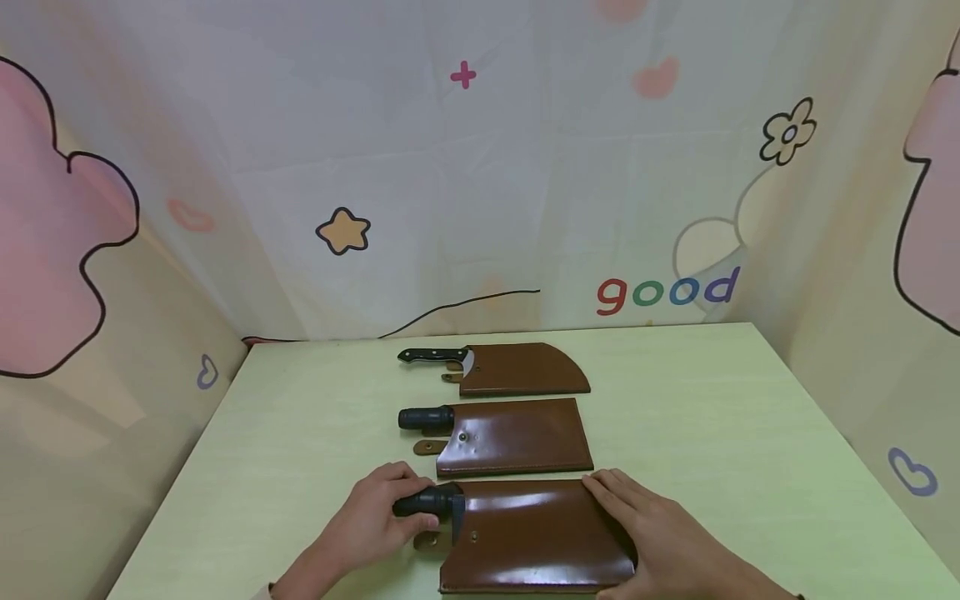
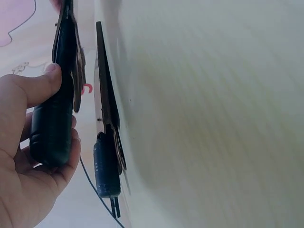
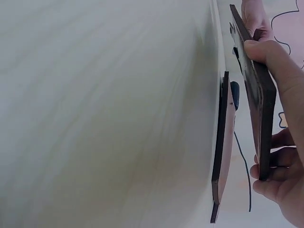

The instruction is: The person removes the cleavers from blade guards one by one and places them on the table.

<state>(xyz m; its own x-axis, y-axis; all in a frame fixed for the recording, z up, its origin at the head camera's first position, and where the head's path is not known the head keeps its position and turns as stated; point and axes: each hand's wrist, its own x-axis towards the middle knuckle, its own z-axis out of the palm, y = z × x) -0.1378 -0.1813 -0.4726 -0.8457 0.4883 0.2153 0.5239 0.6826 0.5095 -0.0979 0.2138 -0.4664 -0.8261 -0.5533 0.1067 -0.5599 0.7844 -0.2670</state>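
Nearest me, a cleaver with a black handle [image 1: 420, 502] sits in a brown leather sheath [image 1: 536, 533], raised a little off the table. A dark strip of blade shows at the sheath's mouth, beside an unfastened snap strap [image 1: 431, 541]. My left hand [image 1: 375, 512] grips the handle; in the left wrist view its thumb and fingers wrap the black handle [image 2: 52, 123]. Across the sheath's right end, my right hand [image 1: 660, 533] holds the leather. The right wrist view has its thumb on one edge of the sheath [image 3: 266, 104] and its fingers at the other.
Beyond lies a second sheathed cleaver [image 1: 517, 437] with a round black handle, its strap hanging out. Farthest back is a sheathed knife [image 1: 525, 371] with a curved end and riveted handle. All three lie on a pale green table [image 1: 712, 433] before a printed curtain [image 1: 480, 183].
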